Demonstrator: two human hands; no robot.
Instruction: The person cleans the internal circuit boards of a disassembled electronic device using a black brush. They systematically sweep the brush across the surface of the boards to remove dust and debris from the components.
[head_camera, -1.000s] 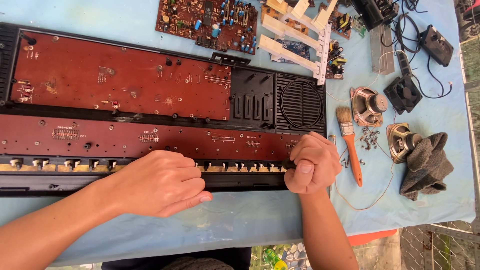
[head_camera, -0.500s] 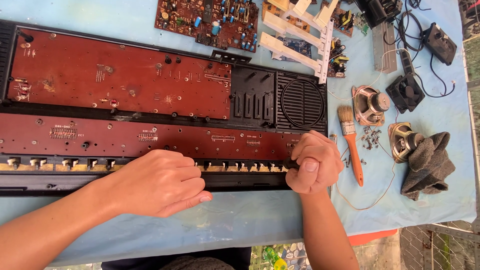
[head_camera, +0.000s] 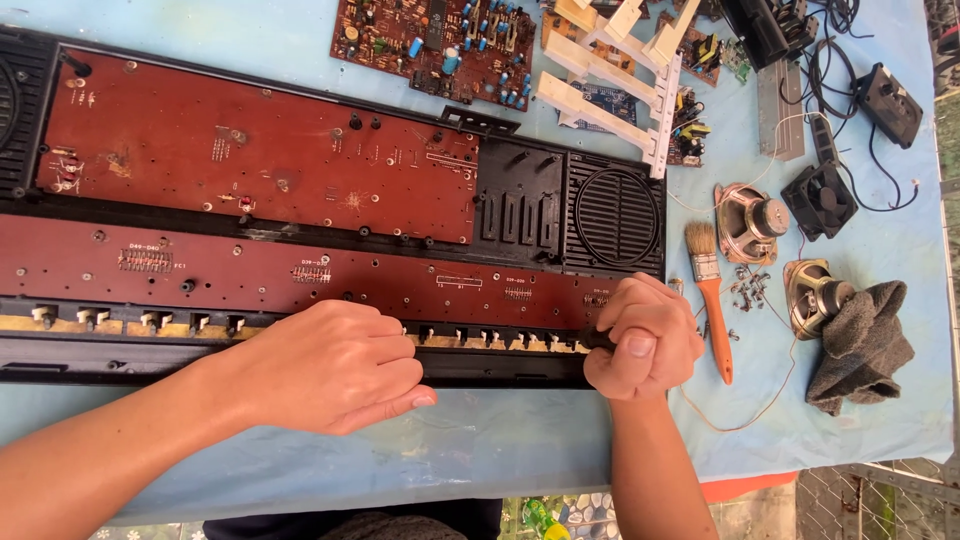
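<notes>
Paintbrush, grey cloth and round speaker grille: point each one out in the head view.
Paintbrush (head_camera: 716, 322): head view, on its orange handle.
Grey cloth (head_camera: 862, 340): head view, on the middle of the crumpled fabric.
Round speaker grille (head_camera: 615, 217): head view, on the centre of the black slats.

both forearms are seen bare, no sleeves reaching the wrists. the left hand and right hand are ungloved; short, unpainted nails are shown on the fingers.

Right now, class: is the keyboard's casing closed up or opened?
Opened. The keyboard lies with its red circuit boards bare, and loose speakers sit beside it on the table.
</notes>
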